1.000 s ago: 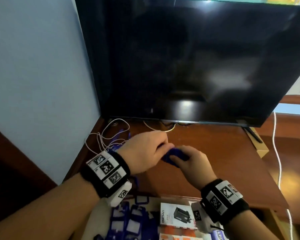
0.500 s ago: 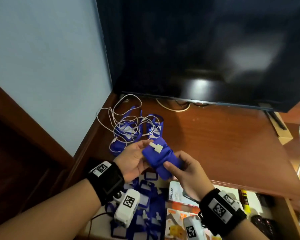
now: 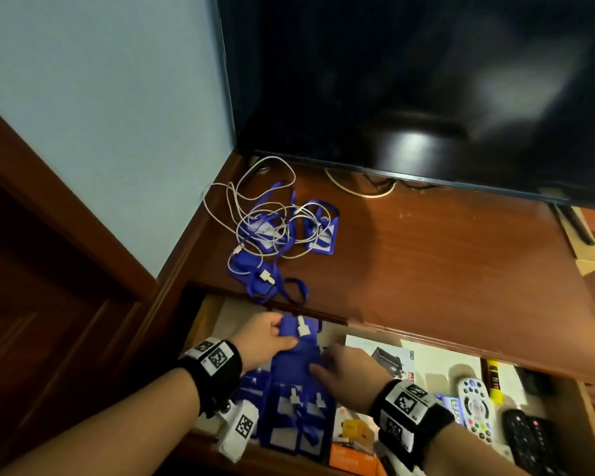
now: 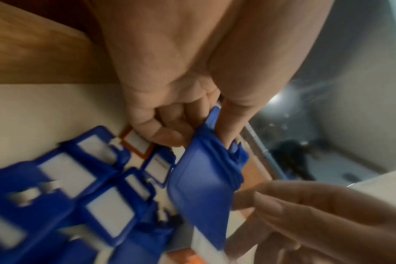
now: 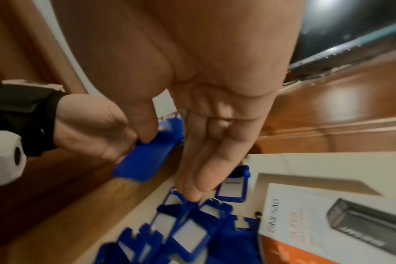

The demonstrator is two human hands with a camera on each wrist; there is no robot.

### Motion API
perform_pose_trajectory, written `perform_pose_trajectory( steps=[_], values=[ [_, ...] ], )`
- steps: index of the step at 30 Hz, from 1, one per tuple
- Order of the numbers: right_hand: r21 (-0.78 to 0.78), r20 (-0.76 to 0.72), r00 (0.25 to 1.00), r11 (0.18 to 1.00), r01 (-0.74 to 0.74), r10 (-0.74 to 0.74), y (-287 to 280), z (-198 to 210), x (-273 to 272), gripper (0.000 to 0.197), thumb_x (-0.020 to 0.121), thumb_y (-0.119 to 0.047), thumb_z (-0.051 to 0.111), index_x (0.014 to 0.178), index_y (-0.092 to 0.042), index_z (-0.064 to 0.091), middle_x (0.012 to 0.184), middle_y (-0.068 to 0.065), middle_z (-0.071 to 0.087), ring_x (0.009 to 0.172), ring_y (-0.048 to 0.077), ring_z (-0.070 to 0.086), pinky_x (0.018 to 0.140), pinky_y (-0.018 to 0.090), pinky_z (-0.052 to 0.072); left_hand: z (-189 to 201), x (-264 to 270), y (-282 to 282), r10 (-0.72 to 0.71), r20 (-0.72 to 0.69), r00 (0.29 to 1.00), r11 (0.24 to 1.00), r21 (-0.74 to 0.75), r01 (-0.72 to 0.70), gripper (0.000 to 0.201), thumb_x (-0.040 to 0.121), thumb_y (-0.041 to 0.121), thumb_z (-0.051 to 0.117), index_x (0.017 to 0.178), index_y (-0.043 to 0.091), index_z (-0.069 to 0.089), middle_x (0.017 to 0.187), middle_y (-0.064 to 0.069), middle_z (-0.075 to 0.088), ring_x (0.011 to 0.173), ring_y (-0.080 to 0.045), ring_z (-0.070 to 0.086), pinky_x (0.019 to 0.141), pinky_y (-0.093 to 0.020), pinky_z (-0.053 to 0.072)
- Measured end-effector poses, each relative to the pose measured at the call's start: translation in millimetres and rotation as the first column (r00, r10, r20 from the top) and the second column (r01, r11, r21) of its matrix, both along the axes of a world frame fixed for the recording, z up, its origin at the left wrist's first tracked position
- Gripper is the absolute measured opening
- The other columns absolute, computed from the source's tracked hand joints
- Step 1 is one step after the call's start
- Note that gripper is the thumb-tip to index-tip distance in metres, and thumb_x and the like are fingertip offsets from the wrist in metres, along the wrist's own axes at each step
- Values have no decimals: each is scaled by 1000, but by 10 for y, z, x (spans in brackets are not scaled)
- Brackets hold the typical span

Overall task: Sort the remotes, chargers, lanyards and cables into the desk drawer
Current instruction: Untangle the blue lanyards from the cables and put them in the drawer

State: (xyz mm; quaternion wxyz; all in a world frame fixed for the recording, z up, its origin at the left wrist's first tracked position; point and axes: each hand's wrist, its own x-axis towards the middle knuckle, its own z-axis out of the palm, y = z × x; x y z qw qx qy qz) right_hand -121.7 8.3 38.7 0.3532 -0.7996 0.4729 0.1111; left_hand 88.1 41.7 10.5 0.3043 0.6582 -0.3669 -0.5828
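Observation:
My left hand [image 3: 278,336] pinches a blue lanyard wrapped around its badge holder [image 3: 298,350] by the top end, thumb against curled fingers [image 4: 170,137]. It hangs over the back left of the open drawer [image 3: 203,314]. My right hand [image 3: 325,364] is beside it with straight fingers [image 5: 199,175] pointing down at a pile of blue badge holders [image 3: 296,417]; its thumb touches the wrapped lanyard [image 5: 145,160]. On the desk top [image 3: 443,269] lies a tangle of white cable and blue lanyards [image 3: 268,235].
The drawer also holds a white remote [image 3: 476,407], a black remote [image 3: 529,438], a white product box [image 3: 389,359] and an orange box [image 3: 351,438]. A dark TV [image 3: 426,80] stands at the back of the desk. A wall closes the left side.
Both hands have brought the wrapped lanyard from above the desk top down and towards me into the drawer. My right hand's grip on it has loosened to a thumb touch.

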Motion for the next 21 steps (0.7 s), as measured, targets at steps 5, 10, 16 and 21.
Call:
perform_pose_trajectory(
  steps=[5,10,16,21],
  values=[
    [-56,-22,1000,998,-1,0,-214,-29,-112,30,96,-44,54,115,-23,64,107,0,73,101,25,69,81,32,52,-369,-90,188,-471,365,803,872,330,362,22,88,25,80,92,21,58,84,2,63,73,-11,57,70,-25,43],
    [-204,62,992,972,118,-108,-634,149,26,18,97,-36,55,104,-23,63,97,0,74,91,24,71,71,28,47,-600,-350,265,-624,408,667,766,489,417,49,88,27,75,132,19,54,125,-7,64,111,-27,64,85,-33,52],
    [-191,129,958,942,277,-256,-1228,273,345,27,99,-37,61,118,-18,63,108,0,71,93,20,65,75,24,43,-640,-549,343,-654,483,582,750,516,414,19,96,9,57,113,15,51,100,-7,59,97,-30,64,73,-36,48],
    [-51,68,918,917,395,-392,-1663,141,600,50,96,-35,66,140,-20,49,129,10,65,113,29,65,94,42,58,-545,-607,373,-620,538,572,778,518,355,44,98,8,53,141,10,43,134,-14,59,121,-33,60,96,-42,52]
  ],
)
